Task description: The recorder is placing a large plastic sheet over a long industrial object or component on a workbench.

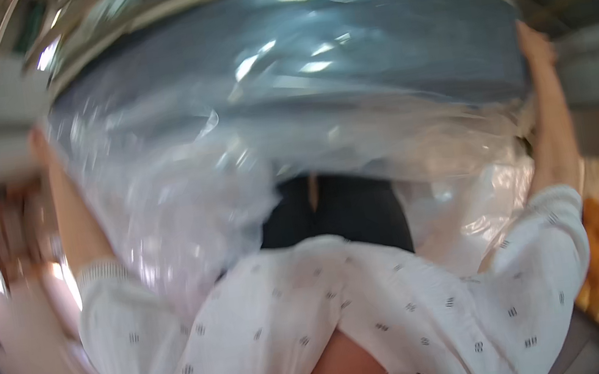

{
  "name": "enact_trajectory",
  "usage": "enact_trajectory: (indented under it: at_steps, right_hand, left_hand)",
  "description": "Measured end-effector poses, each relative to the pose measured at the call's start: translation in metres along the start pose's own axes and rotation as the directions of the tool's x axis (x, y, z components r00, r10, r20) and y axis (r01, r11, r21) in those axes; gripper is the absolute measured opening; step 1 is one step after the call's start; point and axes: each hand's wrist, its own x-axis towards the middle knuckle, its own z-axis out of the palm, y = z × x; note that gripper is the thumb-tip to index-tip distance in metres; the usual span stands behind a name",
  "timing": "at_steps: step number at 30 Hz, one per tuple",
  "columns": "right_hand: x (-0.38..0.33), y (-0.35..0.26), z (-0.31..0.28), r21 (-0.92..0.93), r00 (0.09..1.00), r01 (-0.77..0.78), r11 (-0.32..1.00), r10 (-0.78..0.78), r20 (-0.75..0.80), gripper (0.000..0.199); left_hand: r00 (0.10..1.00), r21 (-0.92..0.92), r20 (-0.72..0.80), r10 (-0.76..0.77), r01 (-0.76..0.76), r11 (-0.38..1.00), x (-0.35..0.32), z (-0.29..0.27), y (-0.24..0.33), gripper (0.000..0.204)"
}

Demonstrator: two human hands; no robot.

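The large grey-blue cushion (373, 54) spans the far side of the scene from left to right, wrapped in a clear plastic cover (186, 195) that sags loose toward the near side. The step in hand appears to be drawing the cover along the cushion. The right hand (536, 46) grasps the cushion's far right edge. The left hand (41, 143) meets the left edge; its grip is too blurred to tell. The next move likely calls for equal tension on both sides.
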Motion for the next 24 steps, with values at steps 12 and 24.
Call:
enact_trajectory:
  at_steps: [12,24]
  right_hand:
    - [-0.394,-0.120,-0.049,0.982,-0.090,0.187,0.023,-0.995,0.041,0.046]
    - [-0.280,-0.090,-0.223,0.537,0.272,-0.064,-0.841,-0.533,-0.801,0.037]
  left_hand:
    - [0.836,-0.217,-0.328,-0.440,0.387,0.896,-0.058,0.078,0.191,0.019]
    - [0.828,-0.236,-0.391,-0.402,0.332,0.913,-0.063,0.038,0.176,0.018]
